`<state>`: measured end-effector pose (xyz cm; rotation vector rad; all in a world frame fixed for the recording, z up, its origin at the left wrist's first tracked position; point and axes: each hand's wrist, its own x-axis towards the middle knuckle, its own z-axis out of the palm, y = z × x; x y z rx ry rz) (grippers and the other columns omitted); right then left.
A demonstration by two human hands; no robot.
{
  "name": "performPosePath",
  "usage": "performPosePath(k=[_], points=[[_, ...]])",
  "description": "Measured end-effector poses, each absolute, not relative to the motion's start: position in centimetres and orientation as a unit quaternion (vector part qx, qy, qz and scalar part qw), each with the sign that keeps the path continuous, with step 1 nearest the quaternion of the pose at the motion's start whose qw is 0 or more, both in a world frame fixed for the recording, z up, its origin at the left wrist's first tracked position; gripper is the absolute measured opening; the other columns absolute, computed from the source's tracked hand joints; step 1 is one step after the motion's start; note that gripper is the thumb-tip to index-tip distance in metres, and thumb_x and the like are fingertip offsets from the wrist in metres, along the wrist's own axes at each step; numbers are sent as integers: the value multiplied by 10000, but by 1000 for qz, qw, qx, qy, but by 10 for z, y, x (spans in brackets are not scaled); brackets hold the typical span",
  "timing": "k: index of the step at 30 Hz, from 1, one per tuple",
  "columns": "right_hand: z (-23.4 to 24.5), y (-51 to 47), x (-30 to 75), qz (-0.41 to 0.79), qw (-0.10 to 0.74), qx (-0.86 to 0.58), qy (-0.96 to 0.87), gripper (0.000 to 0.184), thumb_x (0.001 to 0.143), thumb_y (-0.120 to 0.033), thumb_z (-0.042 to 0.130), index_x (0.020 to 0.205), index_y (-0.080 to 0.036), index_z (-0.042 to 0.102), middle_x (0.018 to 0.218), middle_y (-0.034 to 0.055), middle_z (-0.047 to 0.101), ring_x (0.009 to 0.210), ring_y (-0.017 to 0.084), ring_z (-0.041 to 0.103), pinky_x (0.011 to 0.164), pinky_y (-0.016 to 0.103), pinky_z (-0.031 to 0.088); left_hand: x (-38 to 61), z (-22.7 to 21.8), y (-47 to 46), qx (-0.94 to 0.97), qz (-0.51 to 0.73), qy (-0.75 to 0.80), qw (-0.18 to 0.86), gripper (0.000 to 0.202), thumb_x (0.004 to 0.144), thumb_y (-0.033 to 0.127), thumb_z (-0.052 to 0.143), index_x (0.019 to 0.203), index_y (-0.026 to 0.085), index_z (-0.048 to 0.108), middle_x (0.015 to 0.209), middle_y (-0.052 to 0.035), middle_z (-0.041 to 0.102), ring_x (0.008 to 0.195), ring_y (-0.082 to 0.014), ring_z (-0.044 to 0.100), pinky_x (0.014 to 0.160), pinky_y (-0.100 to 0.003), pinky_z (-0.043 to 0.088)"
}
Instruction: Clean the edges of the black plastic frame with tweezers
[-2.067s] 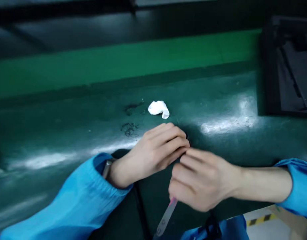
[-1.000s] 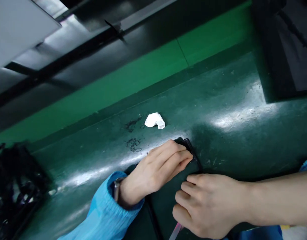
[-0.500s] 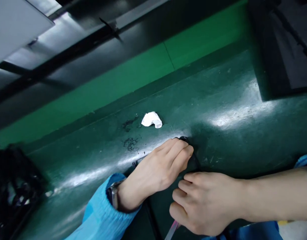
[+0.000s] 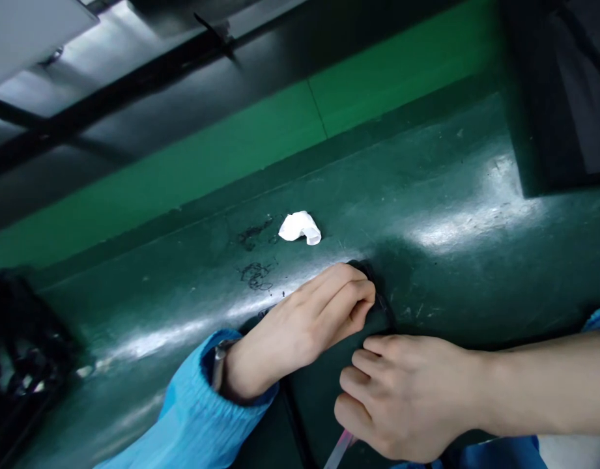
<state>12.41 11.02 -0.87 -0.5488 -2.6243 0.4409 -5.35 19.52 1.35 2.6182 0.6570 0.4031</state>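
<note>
A thin black frame (image 4: pixel 298 420) lies on the green work surface, partly covered by both hands. My left hand (image 4: pixel 324 312), with a watch at its wrist, is closed at the far edge of the frame near its right corner; the fingertips are hidden. Lower right, my right hand (image 4: pixel 402 394) is curled into a fist above the near part of the frame. From below its fingers sticks a slim, clear-and-pink stick-like tool (image 4: pixel 339 448), its kind not visible. Beyond the left hand rests a crumpled piece of white tissue (image 4: pixel 300 227).
Black thread-like scraps (image 4: pixel 257 276) lie left of the tissue. A black plastic bag (image 4: pixel 23 365) is at the left edge. A dark box-like object (image 4: pixel 548 130) stands at the far right. Along the back run a green strip (image 4: pixel 260 140) and a metal ledge (image 4: pixel 148 124).
The left hand's fingers have bent and lifted slightly, showing more of the frame's corner. The right hand stays nearly in place on its tool. The camera view has shifted a little.
</note>
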Motion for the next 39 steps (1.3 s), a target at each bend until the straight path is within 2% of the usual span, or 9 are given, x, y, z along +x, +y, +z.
performPosePath(k=[8,14,19,21,23,26,29,33,39], points=[[-9,111,125,158,207,-200,-945,188,961,-175,494,812,-179,607,673,21,590,540,174,457,526,330,336,-52,10,195,912,163,260,273,79,1043,99,581,1079,169,583,993,-50,663,929,-152,671,838,-268,591],[-5,111,126,208,239,-194,-928,243,1011,-168,457,822,-180,610,706,12,583,569,170,463,533,334,373,-51,7,192,843,302,323,305,145,998,82,560,993,222,522,929,-28,643,771,-132,638,679,-258,577],[14,138,138,385,402,-282,-781,329,1078,-262,449,790,-178,584,760,0,551,621,124,495,534,287,423,-51,7,193,744,432,412,301,197,952,66,653,1002,233,562,959,-19,689,777,-133,678,653,-265,562],[19,160,147,369,495,-333,-713,312,1101,-243,468,816,-187,585,805,8,581,754,139,579,676,292,500,-53,8,198,735,446,432,274,240,928,72,695,1053,237,573,938,-2,699,771,-131,681,641,-260,544],[20,182,157,309,523,-369,-703,355,1121,-279,455,815,-194,615,807,27,604,859,178,613,739,333,506,-57,10,204,746,439,443,234,211,949,99,673,1087,235,589,908,10,686,733,-121,657,625,-255,520],[17,202,171,283,497,-418,-706,451,1148,-327,407,767,-202,613,757,15,615,713,142,555,678,315,473,-62,14,208,791,386,446,164,144,1004,93,546,1035,210,622,881,8,660,698,-108,602,631,-256,493],[11,205,177,322,452,-427,-714,446,1159,-363,395,800,-201,605,665,-31,569,531,86,480,550,264,429,-59,15,203,832,321,429,140,138,1016,100,523,1075,178,620,923,-25,650,795,-141,621,727,-285,526],[6,204,177,359,406,-398,-740,398,1143,-377,453,821,-195,601,717,-20,652,556,75,589,538,215,479,-50,7,193,873,263,383,151,147,993,179,621,1131,129,628,1048,-97,670,966,-224,653,831,-361,563],[0,204,177,345,379,-403,-758,345,1147,-384,441,894,-193,579,686,-35,655,524,66,617,531,177,514,-49,-3,193,874,253,370,187,75,1000,165,630,1073,154,645,1022,-71,679,924,-208,646,815,-362,553]])
